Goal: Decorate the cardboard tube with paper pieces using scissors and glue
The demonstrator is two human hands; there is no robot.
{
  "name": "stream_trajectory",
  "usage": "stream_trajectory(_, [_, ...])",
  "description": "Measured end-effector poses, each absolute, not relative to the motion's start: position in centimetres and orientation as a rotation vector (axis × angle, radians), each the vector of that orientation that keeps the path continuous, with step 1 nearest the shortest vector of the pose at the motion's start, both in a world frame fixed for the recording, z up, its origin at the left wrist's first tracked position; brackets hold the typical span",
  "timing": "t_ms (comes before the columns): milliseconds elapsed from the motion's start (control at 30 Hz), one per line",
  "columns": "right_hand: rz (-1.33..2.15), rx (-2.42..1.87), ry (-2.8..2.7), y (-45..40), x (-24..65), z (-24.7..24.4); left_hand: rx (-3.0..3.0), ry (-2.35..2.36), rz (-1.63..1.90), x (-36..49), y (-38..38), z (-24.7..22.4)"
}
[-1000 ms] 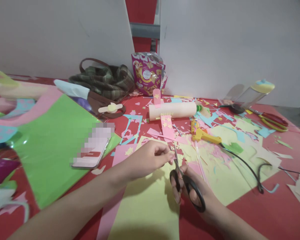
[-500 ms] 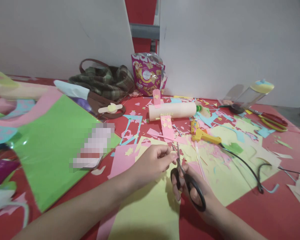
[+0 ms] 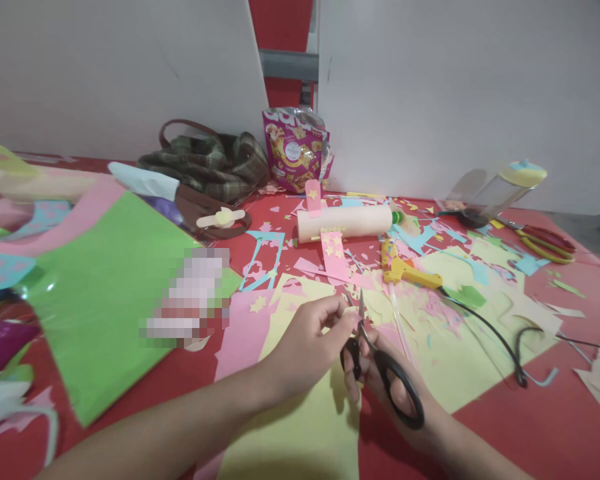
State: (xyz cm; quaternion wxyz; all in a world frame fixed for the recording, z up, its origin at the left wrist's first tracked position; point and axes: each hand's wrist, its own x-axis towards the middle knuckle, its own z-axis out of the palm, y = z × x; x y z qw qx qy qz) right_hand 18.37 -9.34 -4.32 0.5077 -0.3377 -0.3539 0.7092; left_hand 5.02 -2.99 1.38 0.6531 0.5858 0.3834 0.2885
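My right hand grips black-handled scissors, whose slightly parted blades point up and away. My left hand pinches a small pale yellow paper piece between thumb and finger, right beside the blades; most of the piece is hidden by the fingers. Both hands are above a yellow sheet that overlaps a pink sheet. Beyond them, a cream tube lies on its side with pink strips bearing yellow stars.
A yellow glue gun with a black cord lies among paper scraps to the right. Farther right are red-and-green-handled scissors and a clear container. A green sheet is left; a snack bag and plaid bag stand behind.
My left hand has moved slightly right, closer to the scissors. The scissors have turned a little and their blades are farther apart, with the handle loops also spread more.
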Motion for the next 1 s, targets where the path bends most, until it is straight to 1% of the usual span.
stream_trajectory(233, [1.722,-0.764,-0.886,-9.5,18.3,-3.7,1.438,0.912,0.672,4.9,-2.7,1.6])
stream_trajectory(633, [1.749,-0.8,-0.906,-9.6,18.3,-3.6,1.578,0.955,0.595,4.5,-2.3,2.3])
stream_trajectory(800, [1.74,-0.817,-0.88,-9.6,18.2,-4.3,1.516,0.968,0.603,4.7,-2.3,2.1])
stream_trajectory(1000, [1.703,-0.797,-0.87,-10.2,18.3,-4.2,1.293,0.949,0.616,5.2,-3.0,2.0])
